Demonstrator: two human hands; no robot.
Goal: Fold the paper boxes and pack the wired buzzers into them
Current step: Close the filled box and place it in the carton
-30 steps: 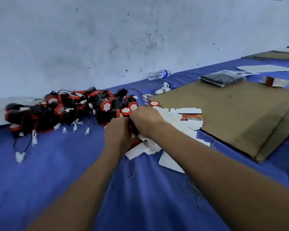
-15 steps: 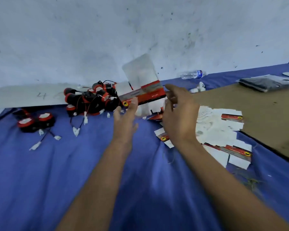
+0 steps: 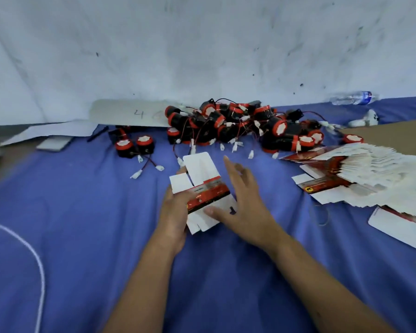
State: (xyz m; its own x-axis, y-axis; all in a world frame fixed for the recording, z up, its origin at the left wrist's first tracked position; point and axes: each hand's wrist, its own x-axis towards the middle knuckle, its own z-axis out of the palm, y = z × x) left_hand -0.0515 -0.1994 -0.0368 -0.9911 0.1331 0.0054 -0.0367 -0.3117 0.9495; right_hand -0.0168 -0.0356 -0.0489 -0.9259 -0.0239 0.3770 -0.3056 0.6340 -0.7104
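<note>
Over the blue cloth-covered table (image 3: 87, 236), both forearms reach forward. The right hand (image 3: 244, 207) is spread wide, fingers straight, thumb lying on the flat white-and-red paper box blank (image 3: 205, 188). The left hand (image 3: 174, 212) grips that blank's left edge. Beyond lies the heap of black-and-red wired buzzers (image 3: 238, 126); to the right, a fanned stack of unfolded box blanks (image 3: 360, 174).

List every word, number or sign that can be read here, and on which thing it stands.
"4": handwritten on the grey sheet against the wall; the marks after it are unclear.
Red band of the flat box in the left hand: print too blurred.
Stack of flat boxes: print too blurred.
Bottle label: unreadable.
</note>
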